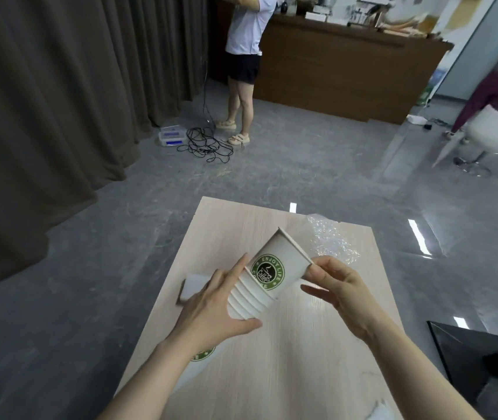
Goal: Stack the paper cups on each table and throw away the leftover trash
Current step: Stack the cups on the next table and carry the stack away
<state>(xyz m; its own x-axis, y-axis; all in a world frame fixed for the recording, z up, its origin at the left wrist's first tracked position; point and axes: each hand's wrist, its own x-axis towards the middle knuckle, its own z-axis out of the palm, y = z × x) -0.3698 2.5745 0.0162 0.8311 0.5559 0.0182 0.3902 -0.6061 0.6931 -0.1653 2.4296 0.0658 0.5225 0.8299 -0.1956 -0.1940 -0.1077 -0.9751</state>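
A dark curtain (53,95) fills the far left of the room, and a brown wooden counter (344,71) stands at the far side. A person (243,56) in a white shirt and dark shorts stands between them, with tangled black cables (205,144) on the grey floor (302,165) near their feet. A white chair (496,134) sits at the far right.

Nearer, a pale wood bench (287,344) runs from the middle toward the near edge. Above it, a stack of paper cups (260,286) is held tilted, its open end pointing far and up, the outermost cup showing a green coffee logo. The left hand (214,310) has its grip closed round the stacked rims at the lower part, thumb beneath and fingers along the left side. The right hand (335,286) pinches the rim of the top cup at its right side.

Crumpled clear plastic wrap (329,237) lies on the bench at the far right. A white block (196,286) rests on the bench at the left, partly hidden by the left hand. Another cup (202,356) with the same logo lies under the left forearm.
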